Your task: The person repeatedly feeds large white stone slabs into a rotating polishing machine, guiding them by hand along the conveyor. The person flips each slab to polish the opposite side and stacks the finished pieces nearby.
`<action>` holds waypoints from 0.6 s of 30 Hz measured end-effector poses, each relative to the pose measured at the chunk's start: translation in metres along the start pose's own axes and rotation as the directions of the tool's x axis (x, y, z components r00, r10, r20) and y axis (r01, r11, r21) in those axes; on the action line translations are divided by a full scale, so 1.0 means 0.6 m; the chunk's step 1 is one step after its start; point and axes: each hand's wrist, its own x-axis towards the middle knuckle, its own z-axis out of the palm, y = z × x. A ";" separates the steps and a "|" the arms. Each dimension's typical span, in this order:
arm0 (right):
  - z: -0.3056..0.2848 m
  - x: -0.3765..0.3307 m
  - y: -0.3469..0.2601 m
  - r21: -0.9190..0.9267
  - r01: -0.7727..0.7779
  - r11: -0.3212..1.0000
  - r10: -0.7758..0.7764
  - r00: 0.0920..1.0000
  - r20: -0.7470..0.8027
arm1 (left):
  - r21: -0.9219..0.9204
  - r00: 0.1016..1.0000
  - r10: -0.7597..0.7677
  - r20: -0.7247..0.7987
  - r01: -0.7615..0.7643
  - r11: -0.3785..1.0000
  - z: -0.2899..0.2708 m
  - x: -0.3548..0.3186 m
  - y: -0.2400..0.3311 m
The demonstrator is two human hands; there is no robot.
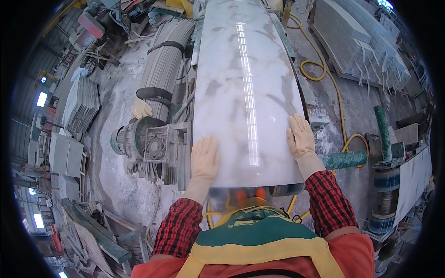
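A long polished white marble slab (245, 78) with grey veins lies lengthwise in front of me, running away from my body. My left hand (204, 158), in a pale rubber glove, rests flat on its near left edge. My right hand (300, 136), gloved the same way, lies flat on the near right edge, fingers apart. Neither hand grips anything. My sleeves are red and black check, over a green and yellow apron.
A grey motor and gearbox (148, 141) sit left of the slab beside a strapped bundle of grey strips (164, 69). A loose glove (140, 109) lies on it. A yellow hose (324, 74) winds right. Stacked stone slabs (361, 41) lie far right, green rollers (345, 160) nearer.
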 end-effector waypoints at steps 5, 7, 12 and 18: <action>-0.001 -0.005 -0.001 0.009 0.005 1.000 -0.005 1.000 -0.019 | 0.003 1.000 -0.009 0.005 0.009 1.000 -0.004 -0.005 0.005; -0.002 -0.007 -0.003 0.012 0.006 1.000 -0.006 1.000 -0.022 | 0.006 1.000 -0.006 0.003 0.006 1.000 -0.003 -0.008 0.004; -0.003 -0.012 -0.004 0.010 0.000 1.000 0.000 1.000 -0.017 | -0.010 1.000 0.000 -0.005 0.000 1.000 -0.005 -0.013 0.006; -0.006 -0.016 -0.007 0.000 -0.007 1.000 0.007 1.000 0.010 | -0.007 1.000 0.006 -0.014 -0.006 1.000 -0.008 -0.017 0.009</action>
